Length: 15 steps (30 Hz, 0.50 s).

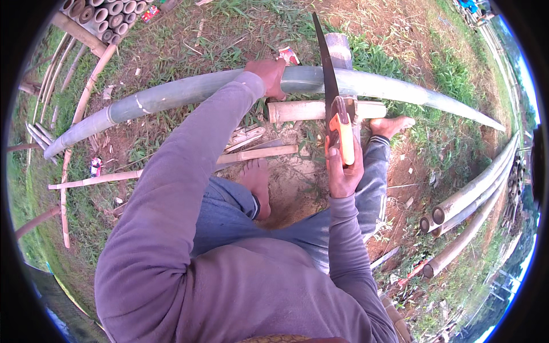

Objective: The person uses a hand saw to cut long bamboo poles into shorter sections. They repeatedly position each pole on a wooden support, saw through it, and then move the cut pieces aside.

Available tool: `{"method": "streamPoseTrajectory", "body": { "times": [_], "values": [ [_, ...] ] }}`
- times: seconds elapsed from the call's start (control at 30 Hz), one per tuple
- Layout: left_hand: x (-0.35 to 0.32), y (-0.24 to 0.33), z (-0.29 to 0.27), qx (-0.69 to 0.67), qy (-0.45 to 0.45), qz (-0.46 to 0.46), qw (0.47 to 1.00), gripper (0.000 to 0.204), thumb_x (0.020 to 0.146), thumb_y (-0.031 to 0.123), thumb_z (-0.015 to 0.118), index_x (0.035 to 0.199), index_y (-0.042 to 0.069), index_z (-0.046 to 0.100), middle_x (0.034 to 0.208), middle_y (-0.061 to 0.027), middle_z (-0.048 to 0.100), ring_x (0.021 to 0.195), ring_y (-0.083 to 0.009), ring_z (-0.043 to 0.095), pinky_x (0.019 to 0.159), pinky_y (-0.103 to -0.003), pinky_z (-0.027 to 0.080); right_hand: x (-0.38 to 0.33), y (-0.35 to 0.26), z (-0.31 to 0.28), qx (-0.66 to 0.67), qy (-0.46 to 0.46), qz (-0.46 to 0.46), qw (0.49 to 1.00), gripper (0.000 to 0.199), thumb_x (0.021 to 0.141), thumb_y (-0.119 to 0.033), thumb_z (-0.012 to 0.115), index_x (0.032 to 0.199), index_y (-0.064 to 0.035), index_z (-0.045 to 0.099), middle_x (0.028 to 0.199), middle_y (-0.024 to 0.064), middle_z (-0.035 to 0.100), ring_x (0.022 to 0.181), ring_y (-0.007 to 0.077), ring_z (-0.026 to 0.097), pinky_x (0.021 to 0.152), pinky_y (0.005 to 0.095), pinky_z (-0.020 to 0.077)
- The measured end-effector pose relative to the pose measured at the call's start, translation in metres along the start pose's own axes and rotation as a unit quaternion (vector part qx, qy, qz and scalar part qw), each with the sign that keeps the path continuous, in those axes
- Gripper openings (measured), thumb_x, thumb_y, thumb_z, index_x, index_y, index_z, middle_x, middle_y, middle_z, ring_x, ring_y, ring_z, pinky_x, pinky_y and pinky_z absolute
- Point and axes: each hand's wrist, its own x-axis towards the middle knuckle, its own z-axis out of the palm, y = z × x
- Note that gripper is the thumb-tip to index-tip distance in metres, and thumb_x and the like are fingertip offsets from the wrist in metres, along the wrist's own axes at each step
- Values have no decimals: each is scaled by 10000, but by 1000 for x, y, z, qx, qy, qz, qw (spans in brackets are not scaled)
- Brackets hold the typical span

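A long grey-green bamboo pole [171, 96] lies crosswise in front of me, its ends looking bent by the lens. My left hand [267, 76] is wrapped over the top of the pole, a little left of its middle. In my right hand [345, 176] is a handsaw [327, 68] with an orange handle and a dark blade pointing away from me. The blade crosses over the pole, right of my left hand; I cannot tell whether its teeth touch it. Under and nearer than the pole lies a short bamboo piece [303, 111]. Behind the blade is a bamboo post end [338, 48].
Cut bamboo tubes [108, 17] are stacked at the far left beside a pole frame [86, 94]. Longer bamboo poles [469, 200] lie at the right. A split bamboo strip [263, 152] is near my bare left foot [255, 180]; my right foot [392, 125] is by the short piece.
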Motion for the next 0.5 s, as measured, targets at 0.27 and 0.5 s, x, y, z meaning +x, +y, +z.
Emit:
{"method": "streamPoseTrajectory", "body": {
  "times": [0.27, 0.5],
  "values": [
    [-13, 1, 62, 67, 216, 43, 973, 598, 742, 286, 910, 1211, 73, 608, 1120, -165, 747, 1075, -366, 745, 948, -518, 569, 28, -15, -11, -93, 43, 9, 995, 446, 1059, -197, 692, 1422, 47, 605, 1230, 159, 735, 973, 167, 723, 811, 302, 607],
    [-13, 4, 47, 62, 189, 22, 980, 584, 747, 291, 909, 1208, 89, 614, 1124, -156, 747, 1079, -364, 747, 929, -524, 574, -58, -7, -28, -149, 70, -48, 985, 456, 1060, -184, 682, 1422, 79, 594, 1283, 161, 708, 1052, 170, 695, 879, 285, 576]
  ]
}}
